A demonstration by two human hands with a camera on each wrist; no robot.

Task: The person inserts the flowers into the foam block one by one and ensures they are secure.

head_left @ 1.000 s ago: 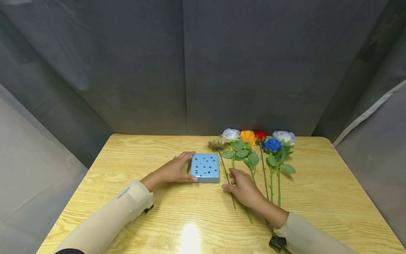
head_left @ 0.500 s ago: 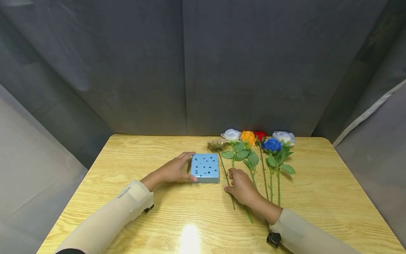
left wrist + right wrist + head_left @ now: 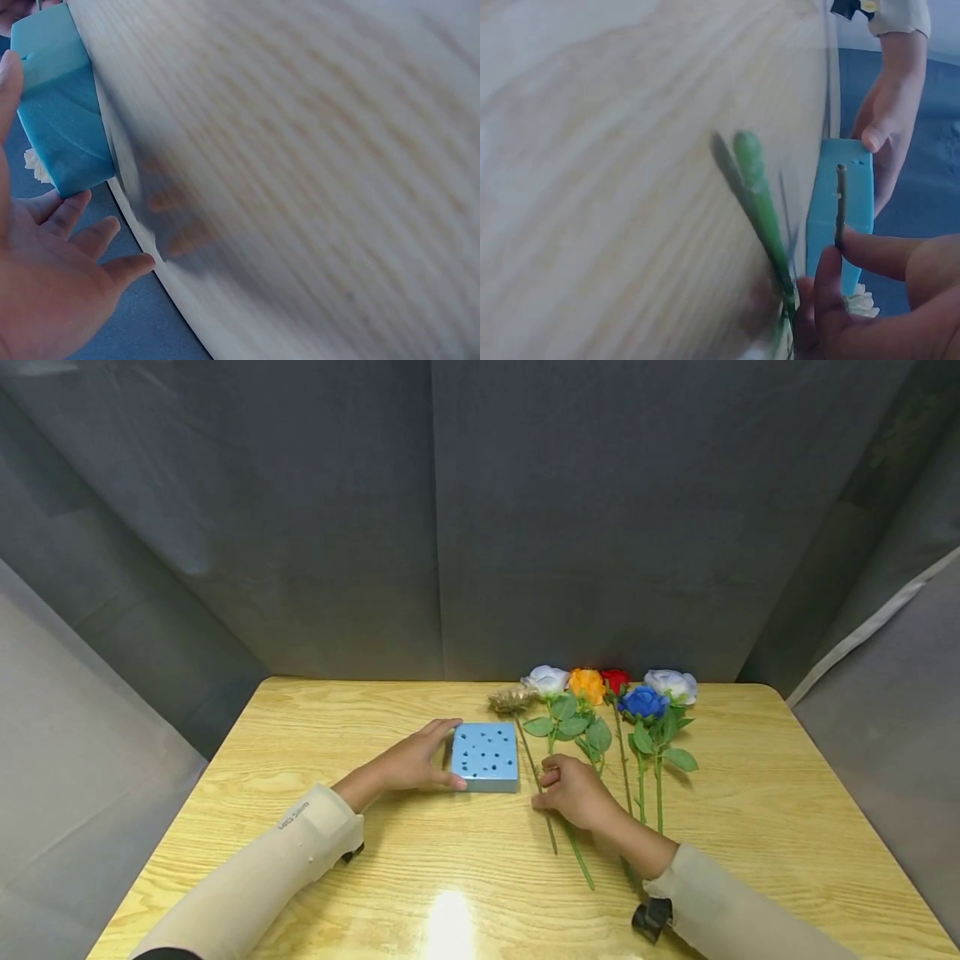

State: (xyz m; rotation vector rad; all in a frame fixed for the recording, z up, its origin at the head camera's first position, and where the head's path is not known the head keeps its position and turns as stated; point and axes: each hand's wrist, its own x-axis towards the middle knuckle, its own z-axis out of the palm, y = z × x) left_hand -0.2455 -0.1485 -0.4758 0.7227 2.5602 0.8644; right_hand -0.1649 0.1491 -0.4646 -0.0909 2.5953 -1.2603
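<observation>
**Right hand pinches thin brown stem of gold artificial flower**

The right hand's thumb and index finger close narrowly on the brown stem, toward its near end; the gold head lies beyond, at the far left of the flowers. A smooth green stem runs out from under the same hand; whether its other fingers touch it, I cannot tell.

Just left of the brown stem sits a square, pale blue foam block, its top dotted with dark holes. The left hand holds it in a wide span, thumb at the near left corner, fingertips at the far left one.

Along the table's far edge, left to right, lie a white flower, an orange flower, a red flower, a blue flower and a second white flower, all on the yellow wood-grain table. Dark grey cloth hangs behind.
</observation>
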